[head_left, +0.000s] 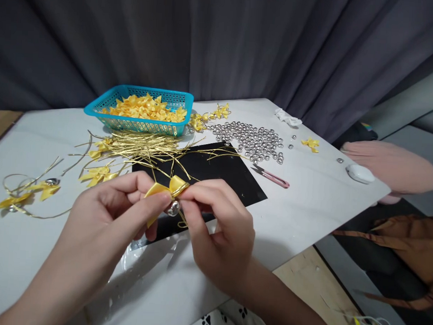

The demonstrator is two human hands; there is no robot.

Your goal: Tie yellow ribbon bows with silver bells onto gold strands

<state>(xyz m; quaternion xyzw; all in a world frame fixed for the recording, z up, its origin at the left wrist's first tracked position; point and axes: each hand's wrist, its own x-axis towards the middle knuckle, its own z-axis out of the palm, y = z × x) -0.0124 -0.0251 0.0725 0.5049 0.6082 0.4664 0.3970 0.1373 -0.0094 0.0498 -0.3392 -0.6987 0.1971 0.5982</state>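
Between my two hands, above the front of a black sheet (249,189), is a yellow ribbon bow (178,184) with a small silver bell (173,208) hanging just below its middle. My left hand (119,206) is closed, its thumb and fingers pinching the bow's left side. The fingertips of my right hand (219,224) are pressed together on gold wire (182,189) at the bow's right side. A loop of wire hangs below the bell. Behind my hands lies a loose bundle of gold wires (146,146), partly on the sheet.
A blue basket (94,108) of yellow bows stands at the back. Many silver bells (256,138) are spread right of it, near pink-handled thread snips (271,176). Wired bows (47,190) lie at left. A white computer mouse (360,173) sits by the right edge.
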